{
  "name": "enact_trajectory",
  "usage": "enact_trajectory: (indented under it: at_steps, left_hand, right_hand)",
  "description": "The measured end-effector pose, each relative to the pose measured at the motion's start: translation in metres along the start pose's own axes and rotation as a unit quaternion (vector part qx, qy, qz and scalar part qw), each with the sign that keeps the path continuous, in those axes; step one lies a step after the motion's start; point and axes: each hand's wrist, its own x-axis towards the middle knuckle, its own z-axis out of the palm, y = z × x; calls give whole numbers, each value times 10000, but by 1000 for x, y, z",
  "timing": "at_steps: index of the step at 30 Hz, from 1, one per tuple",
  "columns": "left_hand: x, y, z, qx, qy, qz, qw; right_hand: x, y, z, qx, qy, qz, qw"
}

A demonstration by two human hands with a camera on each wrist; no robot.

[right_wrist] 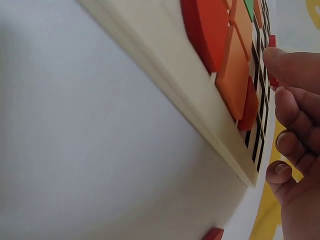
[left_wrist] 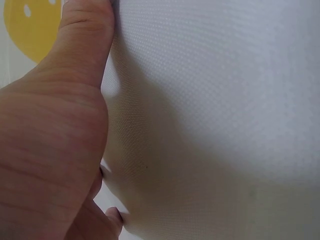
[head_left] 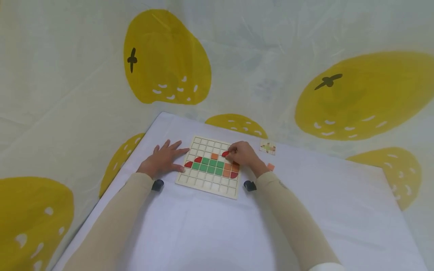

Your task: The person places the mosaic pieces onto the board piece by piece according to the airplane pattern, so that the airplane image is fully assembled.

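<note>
A pale wooden grid board (head_left: 207,185) lies on the white cloth, with green squares (head_left: 210,169), orange squares (head_left: 226,173) and red rounded pieces (head_left: 188,164) set in its cells. Between thumb and fingers my right hand (head_left: 242,153) pinches a red rounded tile (head_left: 225,154) over the board's right side. That same tile (right_wrist: 272,60) shows at the fingertips in the right wrist view. Spread flat, my left hand (head_left: 164,159) rests at the board's left edge, its thumb reaching the edge. In the left wrist view, its palm and thumb (left_wrist: 85,45) are beside the cloth.
A small pattern card (head_left: 268,147) lies beyond the board on the right. A loose orange square (head_left: 271,166) sits on the cloth by my right wrist. Black wrist devices (head_left: 249,185) are strapped below both hands. A fruit-printed curtain (head_left: 237,67) stands behind the table.
</note>
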Motion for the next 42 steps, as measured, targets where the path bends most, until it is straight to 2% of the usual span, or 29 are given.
enact_trajectory:
  at_steps: [5, 13, 22, 35, 42]
  left_hand:
    - [-1, 0, 1, -59, -38, -55, 10000]
    - [-1, 0, 1, -83, 25, -28, 10000]
    - [1, -1, 2, 29, 8, -64, 10000]
    - [-4, 2, 0, 4, 84, -17, 10000]
    - [1, -3, 5, 107, 66, -19, 9999]
  right_hand:
    - [7, -5, 5, 21, -79, 111, 9999]
    - [15, -14, 10, -102, -6, -125, 9999]
    - [21, -19, 13, -14, -164, -11, 9999]
    - [22, -25, 15, -1, -92, -209, 9997]
    - [19, -25, 17, 186, -141, 10, 9997]
